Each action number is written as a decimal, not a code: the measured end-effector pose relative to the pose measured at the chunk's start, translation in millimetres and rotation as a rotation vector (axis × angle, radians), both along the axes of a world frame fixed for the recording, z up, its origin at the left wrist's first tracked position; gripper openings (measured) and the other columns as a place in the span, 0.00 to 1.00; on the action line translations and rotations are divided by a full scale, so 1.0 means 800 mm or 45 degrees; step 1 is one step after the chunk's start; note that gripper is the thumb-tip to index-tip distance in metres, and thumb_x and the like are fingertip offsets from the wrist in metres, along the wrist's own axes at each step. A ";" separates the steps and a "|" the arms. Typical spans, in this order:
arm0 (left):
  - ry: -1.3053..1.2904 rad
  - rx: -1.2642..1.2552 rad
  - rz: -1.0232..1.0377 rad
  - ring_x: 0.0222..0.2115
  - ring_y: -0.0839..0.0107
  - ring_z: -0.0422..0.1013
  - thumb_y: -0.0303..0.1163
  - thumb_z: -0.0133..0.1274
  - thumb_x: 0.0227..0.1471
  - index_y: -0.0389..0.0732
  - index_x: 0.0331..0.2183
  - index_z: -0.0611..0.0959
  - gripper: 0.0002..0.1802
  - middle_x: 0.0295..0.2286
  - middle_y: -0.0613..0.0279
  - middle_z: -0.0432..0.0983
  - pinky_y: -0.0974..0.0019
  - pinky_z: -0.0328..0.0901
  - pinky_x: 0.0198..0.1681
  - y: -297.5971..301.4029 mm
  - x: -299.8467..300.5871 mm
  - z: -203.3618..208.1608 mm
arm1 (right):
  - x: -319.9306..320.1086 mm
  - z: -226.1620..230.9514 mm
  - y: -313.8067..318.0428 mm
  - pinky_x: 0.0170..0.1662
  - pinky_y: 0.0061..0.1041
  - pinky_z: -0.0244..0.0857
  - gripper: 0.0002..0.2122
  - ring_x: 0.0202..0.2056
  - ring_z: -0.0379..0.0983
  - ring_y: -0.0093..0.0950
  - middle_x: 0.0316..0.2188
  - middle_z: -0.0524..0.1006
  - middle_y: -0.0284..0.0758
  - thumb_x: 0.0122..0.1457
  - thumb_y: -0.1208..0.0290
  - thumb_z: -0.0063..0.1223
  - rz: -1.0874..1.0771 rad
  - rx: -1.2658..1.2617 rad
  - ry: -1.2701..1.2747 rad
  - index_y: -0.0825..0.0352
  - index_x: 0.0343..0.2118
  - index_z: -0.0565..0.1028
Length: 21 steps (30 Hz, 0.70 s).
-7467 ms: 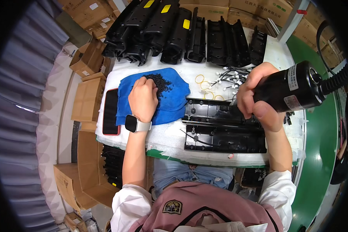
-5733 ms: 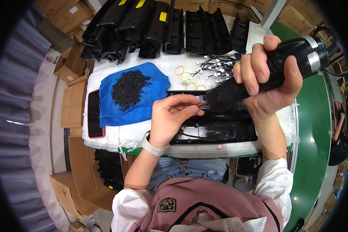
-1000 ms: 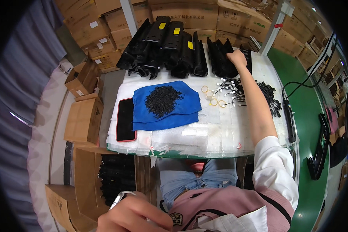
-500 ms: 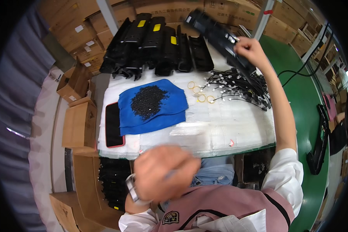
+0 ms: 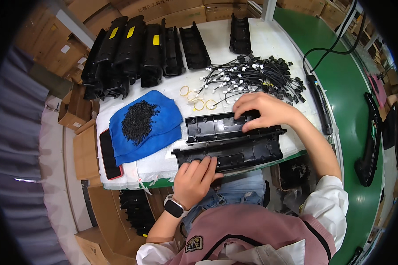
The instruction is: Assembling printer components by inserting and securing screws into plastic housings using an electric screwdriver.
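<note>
Two long black plastic shells lie side by side at the table's front edge, hollow sides up. On the near shell, my left hand grips the near wall, fingers over the inside and thumb low along the edge. Above the right half of the far shell, my right hand is curved, with thumb and fingers apart. Its fingertips reach the far rim and the thumb is over the hollow; the palm hides part of that shell. Beyond it lies a heap of black cables with white connectors.
Small black pieces are piled on a blue cloth, beside a phone. Thin yellow rings lie mid-table. Black shells stack at the back left; another shell stands farther right. A green surface borders the right.
My right hand has come down from the back with the black part it held up, and two shells now lie before me. My left hand has moved onto the near shell. The view has shifted.
</note>
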<state>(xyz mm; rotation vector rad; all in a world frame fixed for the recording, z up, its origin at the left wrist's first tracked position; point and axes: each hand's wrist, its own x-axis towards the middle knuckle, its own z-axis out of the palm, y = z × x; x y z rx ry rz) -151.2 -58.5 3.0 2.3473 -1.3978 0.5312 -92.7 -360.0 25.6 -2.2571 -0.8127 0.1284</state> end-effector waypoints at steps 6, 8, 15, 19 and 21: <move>0.013 0.035 -0.085 0.30 0.68 0.69 0.24 0.55 0.38 0.31 0.38 0.80 0.18 0.37 0.56 0.74 0.69 0.62 0.28 0.005 -0.010 -0.022 | 0.028 -0.023 0.023 0.44 0.32 0.67 0.08 0.38 0.74 0.38 0.32 0.77 0.38 0.45 0.80 0.58 0.043 0.106 -0.084 0.70 0.31 0.77; 0.053 -0.023 -0.105 0.30 0.68 0.68 0.24 0.54 0.38 0.32 0.37 0.80 0.18 0.36 0.56 0.74 0.68 0.62 0.28 0.005 -0.010 -0.025 | 0.033 -0.029 0.029 0.43 0.31 0.67 0.07 0.37 0.73 0.37 0.30 0.77 0.38 0.45 0.82 0.57 -0.049 0.113 -0.168 0.71 0.30 0.77; 0.307 -0.184 -0.015 0.26 0.64 0.68 0.26 0.61 0.38 0.36 0.31 0.80 0.13 0.30 0.61 0.74 0.65 0.63 0.26 -0.016 0.005 -0.009 | 0.042 -0.015 0.038 0.43 0.32 0.67 0.07 0.38 0.72 0.37 0.34 0.78 0.37 0.45 0.84 0.54 0.144 0.090 -0.207 0.70 0.29 0.77; 0.474 -0.400 -0.043 0.27 0.62 0.69 0.25 0.61 0.39 0.36 0.31 0.81 0.12 0.31 0.59 0.76 0.63 0.64 0.30 -0.007 0.022 0.024 | 0.022 0.012 0.026 0.44 0.32 0.67 0.06 0.39 0.72 0.37 0.38 0.77 0.37 0.46 0.83 0.53 0.061 -0.008 -0.328 0.71 0.29 0.76; 0.155 -0.427 0.247 0.26 0.60 0.69 0.18 0.55 0.39 0.36 0.31 0.80 0.11 0.27 0.55 0.74 0.60 0.65 0.29 0.015 0.057 0.027 | 0.001 0.034 0.018 0.42 0.30 0.67 0.06 0.38 0.73 0.36 0.35 0.77 0.40 0.45 0.85 0.53 -0.236 0.133 -0.418 0.72 0.29 0.76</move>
